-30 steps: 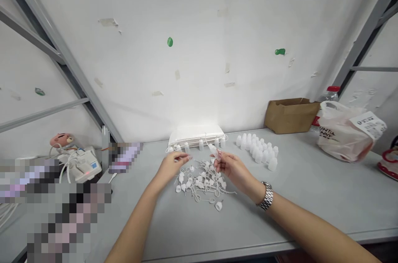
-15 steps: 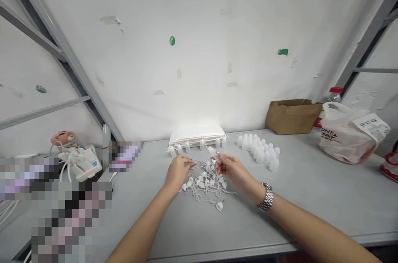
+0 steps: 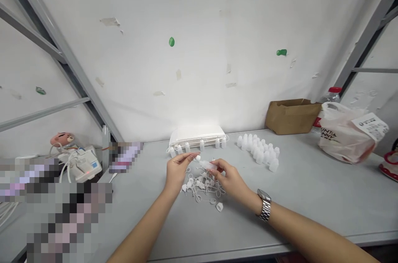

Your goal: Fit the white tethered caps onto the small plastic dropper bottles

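My right hand is closed around a small translucent white bottle, held sideways with its neck pointing left. My left hand pinches a small white cap between thumb and fingers, close to the bottle's neck. Both hands hover just above a heap of white caps with looped tethers on the grey table. A silver watch sits on my right wrist.
A cluster of upright white bottles stands right of the heap. A row of capped bottles lines a white flat box by the wall. Behind right are a brown cardboard box, a plastic bag and a red-capped bottle. Cables and a white device lie left.
My right hand has lowered and turned the bottle from upright to sideways. My left hand rose from the heap with a cap and brought it near the bottle's neck.
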`<state>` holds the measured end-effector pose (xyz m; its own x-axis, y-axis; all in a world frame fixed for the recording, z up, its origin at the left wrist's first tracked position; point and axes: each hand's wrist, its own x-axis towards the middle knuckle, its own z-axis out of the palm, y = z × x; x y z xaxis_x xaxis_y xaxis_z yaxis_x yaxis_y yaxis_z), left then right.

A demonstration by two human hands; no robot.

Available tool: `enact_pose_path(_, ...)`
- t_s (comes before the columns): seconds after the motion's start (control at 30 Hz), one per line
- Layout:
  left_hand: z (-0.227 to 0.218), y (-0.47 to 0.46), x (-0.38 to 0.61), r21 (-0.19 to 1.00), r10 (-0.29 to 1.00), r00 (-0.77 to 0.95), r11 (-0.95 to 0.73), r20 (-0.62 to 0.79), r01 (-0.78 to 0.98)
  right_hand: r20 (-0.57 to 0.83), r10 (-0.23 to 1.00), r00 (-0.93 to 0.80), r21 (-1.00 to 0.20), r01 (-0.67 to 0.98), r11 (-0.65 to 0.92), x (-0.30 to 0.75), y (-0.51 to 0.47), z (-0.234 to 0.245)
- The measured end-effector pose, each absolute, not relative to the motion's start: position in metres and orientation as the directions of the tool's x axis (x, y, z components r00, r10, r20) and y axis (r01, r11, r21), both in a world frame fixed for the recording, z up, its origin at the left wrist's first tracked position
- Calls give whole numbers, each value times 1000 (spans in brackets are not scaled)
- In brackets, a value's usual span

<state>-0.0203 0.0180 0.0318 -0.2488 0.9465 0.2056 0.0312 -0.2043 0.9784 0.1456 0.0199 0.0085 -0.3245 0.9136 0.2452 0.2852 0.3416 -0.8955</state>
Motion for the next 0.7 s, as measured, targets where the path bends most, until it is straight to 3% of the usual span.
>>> enact_pose_path(0.27, 28, 21, -23, 989, 975, -179, -142, 134, -33, 292, 905, -310, -855, 339, 393, 147, 19, 11)
enact_pose_path(0.5, 22, 20, -15, 980, 977, -201, -110, 76, -164, 390, 873, -292, -747, 454, 485, 147, 17, 9)
enact_pose_path(0.7, 19, 18, -10, 959, 985, -171, -73, 26, -274, 444, 846, -295, -723, 440, 533, 147, 16, 7)
